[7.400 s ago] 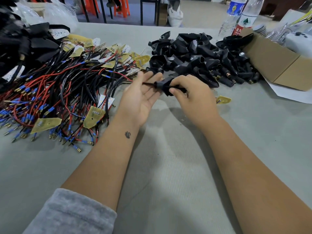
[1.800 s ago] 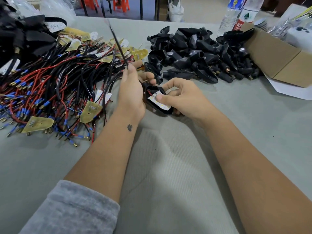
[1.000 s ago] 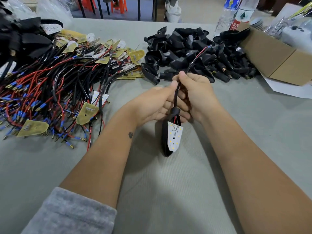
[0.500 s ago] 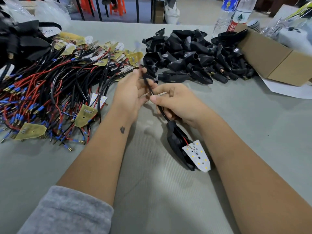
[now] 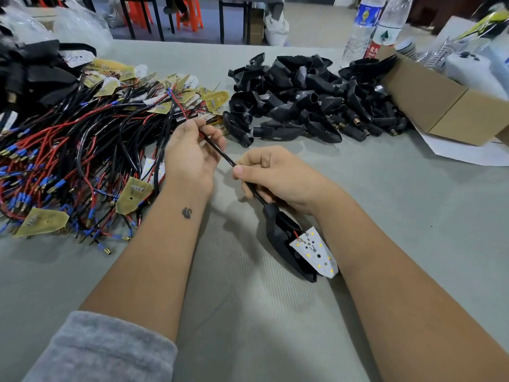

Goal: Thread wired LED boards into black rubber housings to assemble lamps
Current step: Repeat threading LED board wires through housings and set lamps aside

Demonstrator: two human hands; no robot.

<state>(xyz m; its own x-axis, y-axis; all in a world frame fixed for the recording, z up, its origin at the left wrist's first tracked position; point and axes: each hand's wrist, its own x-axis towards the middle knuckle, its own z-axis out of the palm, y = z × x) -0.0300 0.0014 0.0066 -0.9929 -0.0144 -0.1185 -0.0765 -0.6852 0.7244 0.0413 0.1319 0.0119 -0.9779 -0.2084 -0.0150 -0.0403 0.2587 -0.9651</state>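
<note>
A black sheathed cable (image 5: 220, 153) runs from my left hand (image 5: 190, 155) down through my right hand (image 5: 275, 175) into the neck of a black rubber housing (image 5: 281, 238). My left hand pinches the cable near its red and black wire ends. My right hand grips it just above the housing. A white triangular LED board (image 5: 315, 250) with several yellow LEDs sticks out of the housing's wide mouth, tilted, with a red wire at its tip. The housing lies on the grey table (image 5: 248, 312) beside my right forearm.
A heap of wired LED boards (image 5: 82, 150) with red and black leads covers the left of the table. A pile of empty black housings (image 5: 311, 100) lies behind my hands. A cardboard box (image 5: 446, 106) and two water bottles (image 5: 369, 28) stand at the back right.
My left hand has drawn the cable up and to the left, stretching it straight. The housing with its board stays low beside my right forearm, much as half a second ago.
</note>
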